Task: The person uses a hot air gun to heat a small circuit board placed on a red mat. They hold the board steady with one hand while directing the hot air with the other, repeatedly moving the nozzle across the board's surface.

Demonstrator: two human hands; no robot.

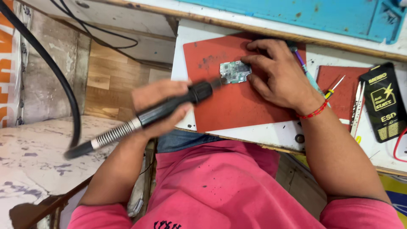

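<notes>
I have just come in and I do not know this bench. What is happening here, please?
A person in a pink shirt is working on a small circuit board that lies on a red mat. The left hand holds a black hot-air handpiece, its nozzle pointing at the board's left edge. The right hand rests on the mat, fingertips against the board. Tweezers and a small screwdriver lie unused to the right.

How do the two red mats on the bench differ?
The big red mat lies in front of the person and carries a small circuit board, held by the right hand. The small red mat sits off to the right, with a screwdriver across it. The big one shows dark smudges; both lie flat.
</notes>
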